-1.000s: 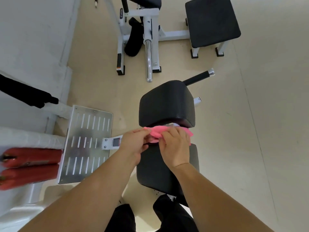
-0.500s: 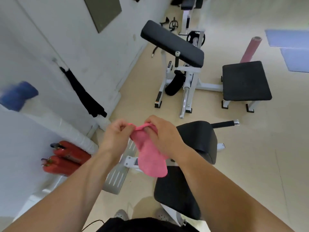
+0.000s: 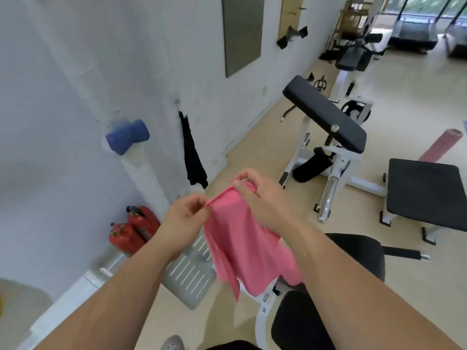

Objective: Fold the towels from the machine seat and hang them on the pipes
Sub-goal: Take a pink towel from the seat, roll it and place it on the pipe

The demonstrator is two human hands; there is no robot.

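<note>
1. The pink towel (image 3: 246,245) hangs in the air in front of the person, held up by its top edge between both hands, above the black machine seat (image 3: 353,253) and the grey slotted footplate (image 3: 192,276). It is a thin, plain pink cloth with no pattern visible; the top edge runs taut and slanted from lower left to upper right, and the body falls in loose vertical folds to an uneven lower hem, with one corner dropping to a point at the bottom left.
2. The white wrapped pipe (image 3: 145,180) stands slanted against the white wall on the left, well apart from the towel.
3. The right hand (image 3: 262,198) is closed on the towel's upper right corner, thumb on the near side and fingers curled over the edge.
4. The left hand (image 3: 185,215) pinches the upper left corner between thumb and fingertips, lower than the right hand.
5. A blue towel (image 3: 127,136), blurred, sits draped over the top of the pipe.
6. A black cloth (image 3: 193,157) hangs from a wall hook to the right of the pipe.
7. Two red fire extinguishers (image 3: 132,228) lie at the pipe's foot.
</note>
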